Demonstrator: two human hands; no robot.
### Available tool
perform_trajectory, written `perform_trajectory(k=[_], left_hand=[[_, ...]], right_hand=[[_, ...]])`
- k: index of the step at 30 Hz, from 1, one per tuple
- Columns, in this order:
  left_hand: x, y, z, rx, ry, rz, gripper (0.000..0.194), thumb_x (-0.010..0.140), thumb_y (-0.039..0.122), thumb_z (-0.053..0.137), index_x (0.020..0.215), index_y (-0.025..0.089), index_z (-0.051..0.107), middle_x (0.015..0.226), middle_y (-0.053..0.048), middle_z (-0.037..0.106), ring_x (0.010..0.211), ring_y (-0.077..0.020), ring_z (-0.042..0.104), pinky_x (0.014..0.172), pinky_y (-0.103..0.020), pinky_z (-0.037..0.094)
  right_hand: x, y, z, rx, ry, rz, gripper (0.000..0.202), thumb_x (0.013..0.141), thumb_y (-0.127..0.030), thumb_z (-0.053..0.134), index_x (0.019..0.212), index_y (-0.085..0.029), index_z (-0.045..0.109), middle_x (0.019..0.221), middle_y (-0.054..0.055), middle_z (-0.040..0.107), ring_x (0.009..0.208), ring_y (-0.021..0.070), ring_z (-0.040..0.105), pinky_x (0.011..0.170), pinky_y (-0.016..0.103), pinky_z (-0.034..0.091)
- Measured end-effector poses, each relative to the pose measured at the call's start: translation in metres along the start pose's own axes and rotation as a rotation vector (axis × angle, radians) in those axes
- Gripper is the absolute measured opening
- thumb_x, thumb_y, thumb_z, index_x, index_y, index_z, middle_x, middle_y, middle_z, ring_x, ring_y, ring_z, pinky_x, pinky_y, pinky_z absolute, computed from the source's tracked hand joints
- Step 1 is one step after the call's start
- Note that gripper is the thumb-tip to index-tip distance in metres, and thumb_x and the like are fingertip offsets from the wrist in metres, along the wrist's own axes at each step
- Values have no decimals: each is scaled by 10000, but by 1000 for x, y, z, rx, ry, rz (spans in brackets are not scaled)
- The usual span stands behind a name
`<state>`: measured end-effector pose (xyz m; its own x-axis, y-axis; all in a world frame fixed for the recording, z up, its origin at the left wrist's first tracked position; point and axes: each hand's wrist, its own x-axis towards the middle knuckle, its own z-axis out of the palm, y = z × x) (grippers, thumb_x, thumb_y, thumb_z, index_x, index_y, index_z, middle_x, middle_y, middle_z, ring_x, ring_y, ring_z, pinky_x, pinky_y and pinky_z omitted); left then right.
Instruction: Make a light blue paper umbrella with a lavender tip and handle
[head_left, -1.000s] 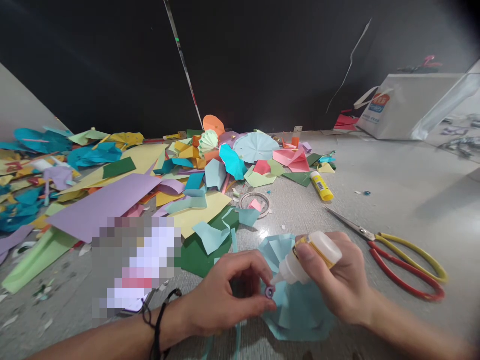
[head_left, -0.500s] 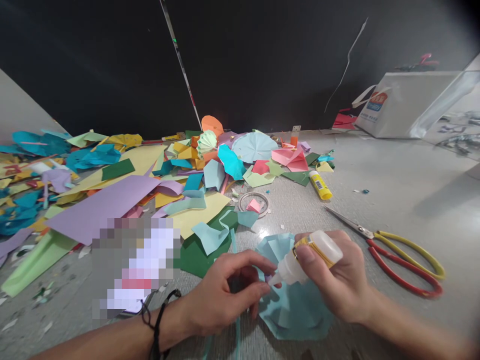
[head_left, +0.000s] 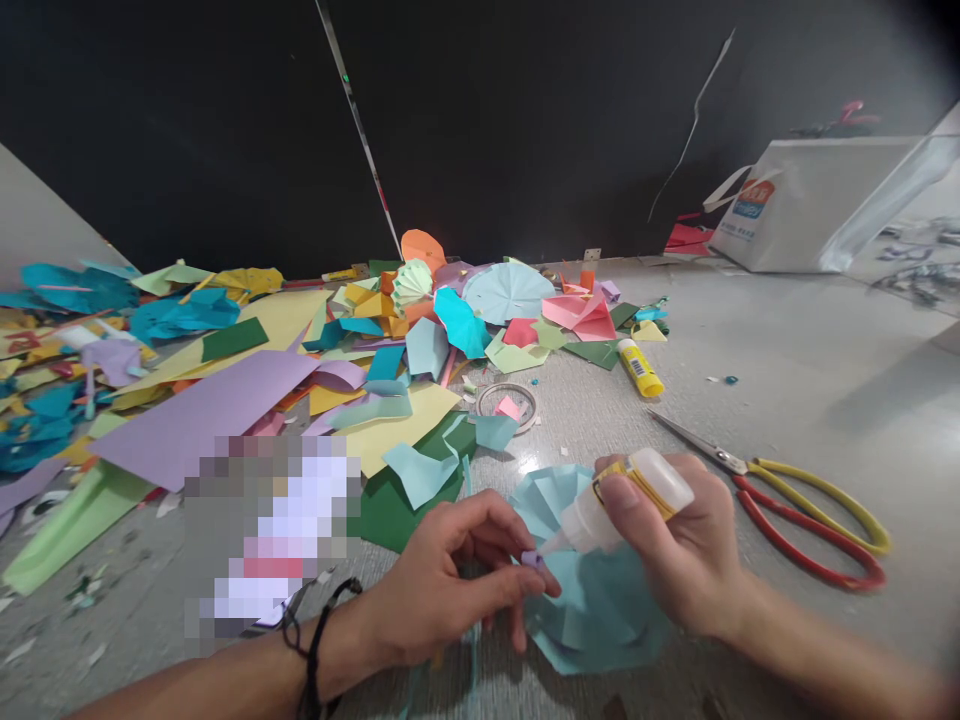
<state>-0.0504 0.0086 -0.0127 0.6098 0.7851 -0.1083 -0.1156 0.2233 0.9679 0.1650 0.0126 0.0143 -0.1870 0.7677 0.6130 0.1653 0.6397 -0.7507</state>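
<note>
A small purple paper roll (head_left: 532, 560) is pinched between the thumb and fingers of my left hand (head_left: 465, 570). My right hand (head_left: 675, 550) grips a white glue bottle (head_left: 652, 485) with a yellow label, tilted so that its nozzle meets the roll or sits just beside it. Beneath both hands lies a pleated light-blue paper piece (head_left: 592, 620), partly covered by them. Thin blue paper strips (head_left: 473, 660) run down under my left hand.
Scissors (head_left: 739, 466) with red and yellow handles lie at the right, below a yellow glue stick (head_left: 640, 368). A tape ring (head_left: 535, 405) is ahead. Coloured paper (head_left: 210, 410) is heaped at the left. A white bag (head_left: 810, 200) stands at the back right.
The glue bottle in my right hand has shifted slightly up and right. The purple roll shows more clearly between the fingers of my left hand.
</note>
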Motion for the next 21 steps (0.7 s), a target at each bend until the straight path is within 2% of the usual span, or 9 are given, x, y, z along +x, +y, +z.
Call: perform_trajectory(k=[5,7,9,10,12,14,16,19,21], left_hand=[[-2,2,2,14,-27,14,244,926,268,756,940,168,534,988,-112,818,556,-98,745,464,-106,443],[-2,2,1,21,-28,18,240,930,275,751,951,166,538,985,-112,813,553,-97,740,466,-109,442],[-2,2,1,34,-27,22,243,933,290,747,958,164,541,982,-113,807,550,-95,733,477,-119,454],[-2,2,1,42,-26,24,246,935,299,745,959,164,541,977,-113,805,550,-93,728,483,-124,460],[-2,2,1,59,-22,28,249,938,312,739,961,165,539,963,-110,801,548,-92,718,487,-132,462],[-2,1,1,88,-2,51,236,947,318,725,969,165,546,952,-103,794,546,-90,706,482,-135,452],[-2,1,1,132,46,103,215,958,318,710,983,164,563,947,-91,782,559,-88,698,485,-141,452],[-3,-1,1,203,161,203,192,972,325,698,1006,172,587,916,-56,750,583,-87,683,513,-164,484],[-3,-2,0,243,220,255,173,981,325,688,1029,185,598,870,-22,714,591,-90,673,530,-178,503]], right_hand=[[1,-2,0,-23,36,73,471,1047,-334,551,617,-210,406,527,-66,338,451,86,300,419,241,240],[2,-4,0,-7,67,133,472,1060,-423,520,636,-217,490,536,-48,398,448,101,343,403,249,255],[3,-4,0,5,100,181,392,1069,-464,496,800,-226,653,545,-44,445,439,115,381,388,253,277],[3,-5,0,0,109,189,328,1072,-453,500,943,-231,705,542,-51,470,427,116,398,386,251,300],[4,-5,0,-42,83,179,252,1060,-393,552,1175,-233,708,564,-54,564,424,115,464,407,246,384],[3,-4,0,-94,41,132,286,1027,-313,612,1291,-222,675,676,-25,704,498,132,589,499,256,508],[3,-3,0,-118,-11,74,411,1003,-195,601,1412,-230,595,806,-5,778,637,154,693,640,275,593],[3,-2,0,-91,-118,-1,537,955,-42,511,1444,-262,534,863,-30,791,733,129,735,734,241,607],[4,-1,2,-89,-180,-44,469,929,-29,551,1335,-259,585,928,-25,790,788,118,748,752,213,597]])
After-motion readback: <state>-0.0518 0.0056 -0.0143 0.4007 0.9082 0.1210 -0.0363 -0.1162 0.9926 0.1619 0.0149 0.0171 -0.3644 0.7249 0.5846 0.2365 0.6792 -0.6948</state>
